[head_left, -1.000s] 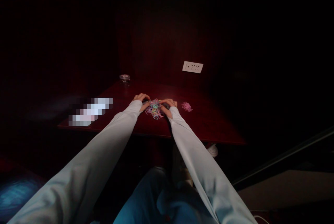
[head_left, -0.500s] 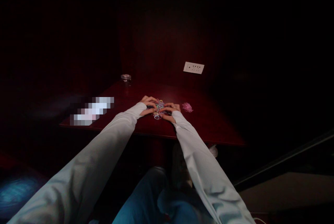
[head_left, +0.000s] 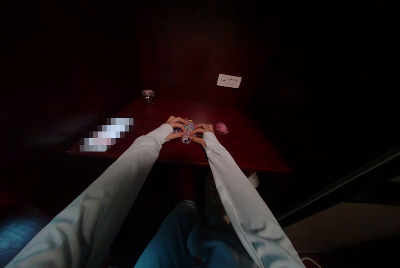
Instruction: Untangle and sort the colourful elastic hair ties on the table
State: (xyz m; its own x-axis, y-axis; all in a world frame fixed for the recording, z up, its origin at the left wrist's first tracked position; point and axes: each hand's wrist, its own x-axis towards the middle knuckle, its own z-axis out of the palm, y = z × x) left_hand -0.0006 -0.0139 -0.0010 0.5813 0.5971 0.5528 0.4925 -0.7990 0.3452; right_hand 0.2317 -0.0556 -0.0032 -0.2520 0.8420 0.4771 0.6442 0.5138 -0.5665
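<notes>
A pile of small multicoloured bands [head_left: 188, 128] lies on the dark red table [head_left: 250, 151], between my two hands. My left hand [head_left: 175, 126] reaches in from the left, its curved fingers apart over the pile and its thumb at the near side. From the right, my right hand [head_left: 201, 132] touches the same pile with fingers bent and spread from the thumb. Neither hand shows a band clearly gripped. Just right of my right hand sits a separate heap of pink bands [head_left: 222, 128].
A small clear round container [head_left: 148, 97] stands at the back left of the table. A bright, pixelated flat item [head_left: 108, 135] lies at the left edge. On the back panel is a white socket plate [head_left: 229, 80]. My knees are below the table's front edge.
The whole view has shifted slightly, so the table items appear a little further left. My hands remain at the pile, with only small finger movements.
</notes>
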